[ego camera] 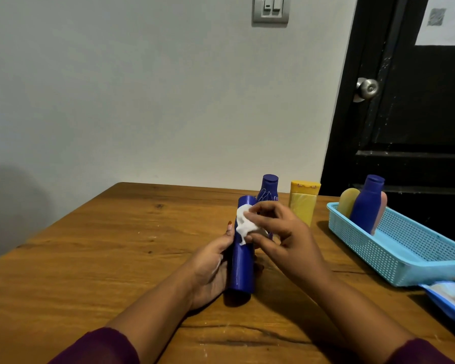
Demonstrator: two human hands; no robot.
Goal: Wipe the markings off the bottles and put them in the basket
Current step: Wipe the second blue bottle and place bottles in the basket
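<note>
Wiping step in hand on a smooth dark-blue cylindrical plastic bottle (242, 269)
The left hand (216, 266) grips it, tilted over the grained wooden bench (116, 258); the right hand (281, 232) pinches a crumpled white wipe (243, 224) against its upper part. The likely next move is rubbing it clean, then carrying it right to the light-blue mesh plastic basket (365, 248)

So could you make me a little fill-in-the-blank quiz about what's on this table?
The left hand grips a bottle coloured ___. The right hand pinches a wipe coloured ___ against it. The mesh basket sits on the person's ___ side.
Missing words: blue; white; right.
</note>
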